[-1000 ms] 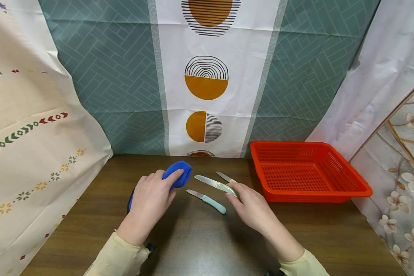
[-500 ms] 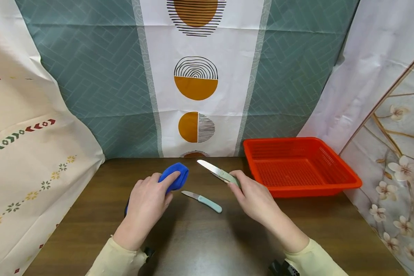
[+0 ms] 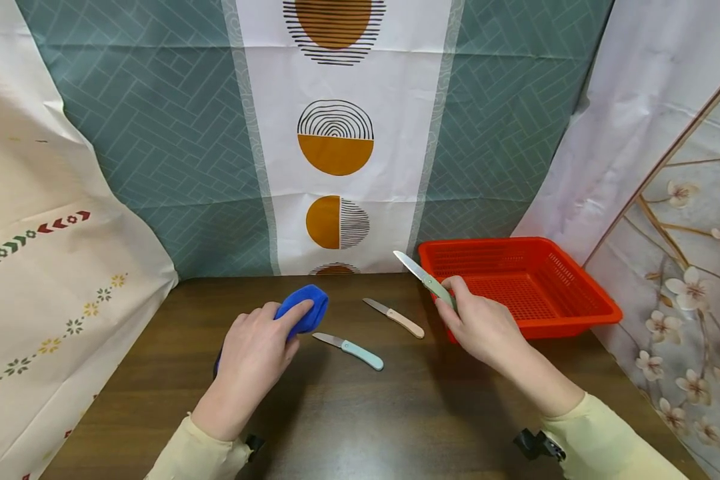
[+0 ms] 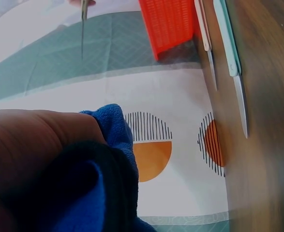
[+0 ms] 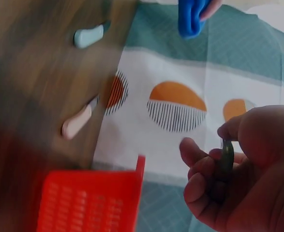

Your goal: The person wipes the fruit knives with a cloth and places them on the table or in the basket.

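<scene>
My left hand [image 3: 258, 360] grips a folded blue cloth [image 3: 306, 308] above the left part of the table; its dark-edged fold fills the lower left wrist view. In my right hand [image 3: 486, 327] is a knife with a pale green handle [image 3: 438, 291], its blade pointing up and left beside the red basket [image 3: 576, 325]. Two more knives lie on the table between my hands: one with a light blue handle [image 3: 363, 355], nearer me, and one with a peach handle [image 3: 405, 324] behind it. Both have their blades unfolded toward the left.
The red basket, with slotted walls, stands at the back right of the brown wooden table [image 3: 348, 427]. A patterned cloth curtain [image 3: 336, 160] hangs along the back edge. More fabric covers the left and right sides.
My right hand has carried the green-handled knife right and up toward the basket, uncovering the peach-handled knife. The left hand keeps its hold on the blue cloth. The head view has shifted slightly.
</scene>
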Available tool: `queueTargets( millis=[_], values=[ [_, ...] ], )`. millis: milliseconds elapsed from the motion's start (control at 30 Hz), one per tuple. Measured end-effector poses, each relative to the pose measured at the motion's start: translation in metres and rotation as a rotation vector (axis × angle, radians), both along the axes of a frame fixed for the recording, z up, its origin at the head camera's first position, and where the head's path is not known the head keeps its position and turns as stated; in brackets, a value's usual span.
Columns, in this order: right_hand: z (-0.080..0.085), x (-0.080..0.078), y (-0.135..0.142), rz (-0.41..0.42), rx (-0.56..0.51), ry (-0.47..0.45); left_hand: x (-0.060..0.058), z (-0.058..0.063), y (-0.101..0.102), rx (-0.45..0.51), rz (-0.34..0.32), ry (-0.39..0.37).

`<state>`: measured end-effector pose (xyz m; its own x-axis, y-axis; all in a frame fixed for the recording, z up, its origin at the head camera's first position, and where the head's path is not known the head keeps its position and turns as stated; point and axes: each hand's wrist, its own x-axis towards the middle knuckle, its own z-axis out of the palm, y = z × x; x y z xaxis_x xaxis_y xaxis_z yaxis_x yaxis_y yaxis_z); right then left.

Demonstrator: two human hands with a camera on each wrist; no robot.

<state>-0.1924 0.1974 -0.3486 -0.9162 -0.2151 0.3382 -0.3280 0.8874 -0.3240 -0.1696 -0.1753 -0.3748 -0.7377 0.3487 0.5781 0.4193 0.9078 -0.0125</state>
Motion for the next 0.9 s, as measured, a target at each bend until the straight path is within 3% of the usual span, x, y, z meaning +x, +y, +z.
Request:
queueTargets(
  millis=[167,533,900],
  values=[
    [0.004,-0.005,0.012,-0.010,0.028,-0.008,0.000,0.001,0.001,-0.007,-0.003,0.001],
    [0.001,-0.017,0.028,-0.058,0.093,0.066,0.001,0.002,0.003,-0.005,-0.007,0.002],
    [-0.001,-0.034,0.036,-0.136,0.133,0.025,0.003,0.003,0.003,0.003,-0.015,0.007]
  ],
)
